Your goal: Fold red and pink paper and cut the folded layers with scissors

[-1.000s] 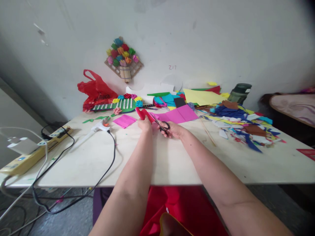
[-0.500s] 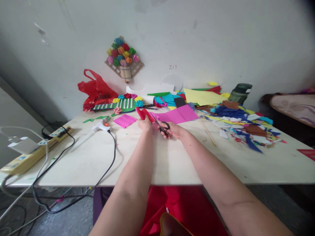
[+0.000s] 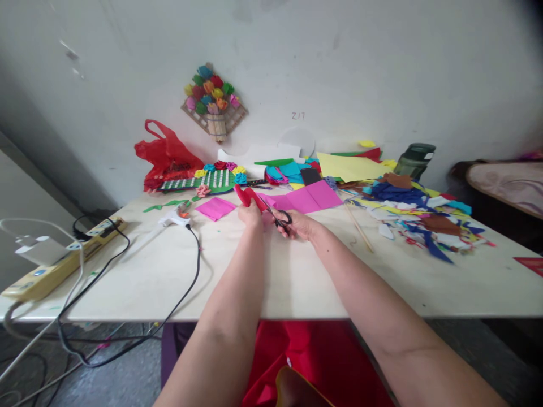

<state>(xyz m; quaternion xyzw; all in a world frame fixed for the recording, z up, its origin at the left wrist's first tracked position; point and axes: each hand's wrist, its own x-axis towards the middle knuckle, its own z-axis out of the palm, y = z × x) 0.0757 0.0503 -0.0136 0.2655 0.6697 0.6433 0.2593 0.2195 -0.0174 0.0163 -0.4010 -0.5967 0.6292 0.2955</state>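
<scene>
My left hand (image 3: 250,213) is closed on a piece of red paper (image 3: 245,195), held up above the table. In my right hand (image 3: 299,226) is a pair of scissors (image 3: 282,221) with black handles; its blades point up and left against the red paper. Whether the blades are parted is too small to tell. Behind both hands lies a long folded sheet of magenta paper (image 3: 314,198). A smaller magenta square (image 3: 216,208) rests just left of my left hand.
At left are a white glue gun (image 3: 176,217) with a black cord and a power strip (image 3: 63,265). Paper flowers decorate a green board (image 3: 216,180) beside a red plastic bag (image 3: 167,148). Paper scraps (image 3: 424,215), a wooden stick (image 3: 360,229) and a dark bottle (image 3: 414,160) are at right.
</scene>
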